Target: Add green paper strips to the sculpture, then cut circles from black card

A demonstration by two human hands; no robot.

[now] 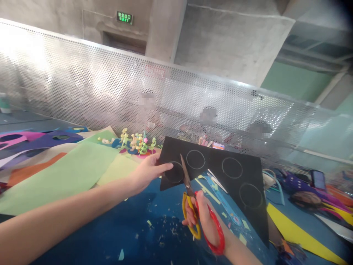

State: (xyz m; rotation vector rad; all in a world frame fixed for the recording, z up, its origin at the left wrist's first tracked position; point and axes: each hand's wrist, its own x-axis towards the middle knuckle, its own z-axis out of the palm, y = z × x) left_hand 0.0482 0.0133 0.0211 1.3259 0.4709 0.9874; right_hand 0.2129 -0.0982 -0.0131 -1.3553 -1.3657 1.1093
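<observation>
My left hand [147, 171] pinches the left end of a black sheet [215, 165], thumb on top beside a drawn circle. Several circles are outlined in pale line on this sheet. In my right hand [202, 213] is a pair of scissors [190, 191] with one yellow and one red handle loop. My fingers pass through the loops. The scissor blades point up and away, lying over the sheet between the two leftmost circles. Whether the blades are cutting into the sheet I cannot tell.
Pale green sheets [68, 169] and coloured cut sheets [33, 141] lie at left. Small curled paper figures [135, 143] stand behind. Scraps [168, 224] litter the blue table [110, 235]. A yellow sheet [300, 232] and phone [318, 180] lie right. A perforated metal panel [91, 84] rises at the back.
</observation>
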